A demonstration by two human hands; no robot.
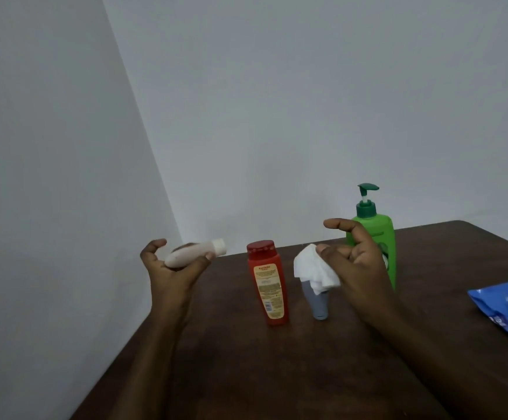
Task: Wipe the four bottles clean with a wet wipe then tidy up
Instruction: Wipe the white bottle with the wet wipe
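My left hand (171,268) holds a small beige bottle (195,253) with a white cap, lifted and tilted above the table's left edge. A crumpled white wet wipe (310,268) is pinched in my right hand (356,262), raised above the table. Just behind and below the wipe stands a small grey bottle (318,301), its top hidden by the wipe. A red bottle (268,283) with a red cap stands upright between my hands. The tall green pump bottle (374,234) stands behind my right hand, partly hidden by it.
The dark brown wooden table (277,374) sits in a corner of pale walls. A blue pack of wet wipes (507,307) lies near the table's right side, cut off by the frame edge.
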